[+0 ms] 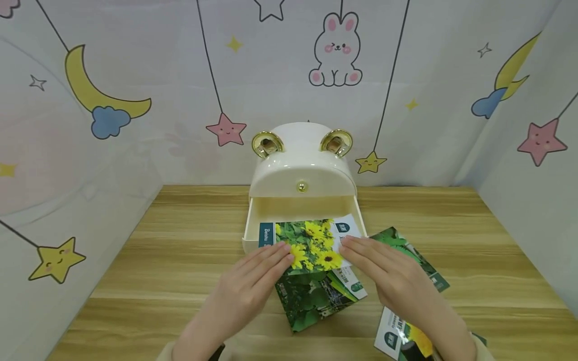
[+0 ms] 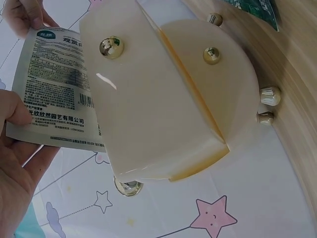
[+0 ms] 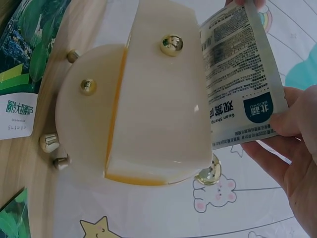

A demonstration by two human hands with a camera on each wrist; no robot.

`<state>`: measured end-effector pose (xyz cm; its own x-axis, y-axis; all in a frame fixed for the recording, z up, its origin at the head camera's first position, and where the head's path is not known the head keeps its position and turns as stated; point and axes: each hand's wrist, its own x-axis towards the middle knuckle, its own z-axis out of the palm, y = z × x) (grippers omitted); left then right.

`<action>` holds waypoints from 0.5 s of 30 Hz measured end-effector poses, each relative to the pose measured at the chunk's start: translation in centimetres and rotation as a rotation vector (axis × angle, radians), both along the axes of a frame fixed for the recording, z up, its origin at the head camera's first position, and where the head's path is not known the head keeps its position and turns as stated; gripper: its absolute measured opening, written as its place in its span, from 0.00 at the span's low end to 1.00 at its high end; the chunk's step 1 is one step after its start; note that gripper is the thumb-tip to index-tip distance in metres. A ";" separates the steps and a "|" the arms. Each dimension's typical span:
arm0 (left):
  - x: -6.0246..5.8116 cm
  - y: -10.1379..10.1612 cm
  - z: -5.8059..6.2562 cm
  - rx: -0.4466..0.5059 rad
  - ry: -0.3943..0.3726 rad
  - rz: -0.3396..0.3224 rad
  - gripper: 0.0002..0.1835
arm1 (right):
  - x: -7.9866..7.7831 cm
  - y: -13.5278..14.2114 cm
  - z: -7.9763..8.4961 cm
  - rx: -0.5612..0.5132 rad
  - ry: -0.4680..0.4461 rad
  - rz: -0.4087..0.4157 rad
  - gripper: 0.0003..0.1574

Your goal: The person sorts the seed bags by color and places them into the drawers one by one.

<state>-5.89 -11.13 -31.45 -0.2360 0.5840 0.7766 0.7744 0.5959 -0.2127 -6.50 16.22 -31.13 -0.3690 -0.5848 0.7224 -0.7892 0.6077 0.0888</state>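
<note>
A seed packet with yellow flowers on its front is held level between both hands, just above the pulled-out drawer of a white rounded box. My left hand pinches its left side, fingers on the front; the thumb presses the printed back of the packet in the left wrist view. At the opposite side, my right hand pinches likewise, its thumb on a back corner of the packet. The packet's far edge overlaps the drawer opening; the drawer front shows a gold knob.
On the wooden table below the hands lies a green-leaf packet. Another green packet is partly behind the right hand. A yellow-flower packet lies under the right forearm. Behind the box hangs a patterned cloth.
</note>
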 end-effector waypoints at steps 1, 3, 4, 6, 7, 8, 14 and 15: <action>-0.2 0.0 -0.1 0.002 -0.011 -0.001 0.17 | -0.1 0.0 0.0 0.000 -0.003 -0.004 0.26; -0.5 0.0 -0.2 0.002 -0.027 0.000 0.17 | -0.4 0.0 -0.1 0.000 -0.003 0.000 0.26; -0.6 -0.1 -0.3 -0.001 -0.037 0.003 0.18 | -0.6 0.0 -0.2 -0.002 0.002 0.007 0.26; -1.0 -0.2 -0.4 -0.007 -0.053 0.009 0.18 | -0.8 0.0 -0.2 0.003 -0.003 0.013 0.26; -1.1 -0.2 -0.4 -0.013 -0.063 0.012 0.18 | -1.0 -0.1 -0.3 0.005 -0.006 0.014 0.26; -1.3 -0.3 -0.5 -0.023 -0.074 0.019 0.18 | -1.1 -0.1 -0.3 0.007 -0.010 0.014 0.26; -2.2 -0.9 -0.9 -0.063 -0.137 0.038 0.25 | -2.4 -0.1 -1.0 0.024 -0.060 0.005 0.29; -2.4 -0.9 -1.0 -0.066 -0.143 0.041 0.27 | -2.6 -0.1 -1.2 0.030 -0.072 0.004 0.29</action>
<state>-8.25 -12.04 -32.44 -0.3665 0.6199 0.6938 0.7749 0.6161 -0.1412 -9.08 16.11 -32.33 -0.4168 -0.6076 0.6762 -0.7966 0.6025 0.0504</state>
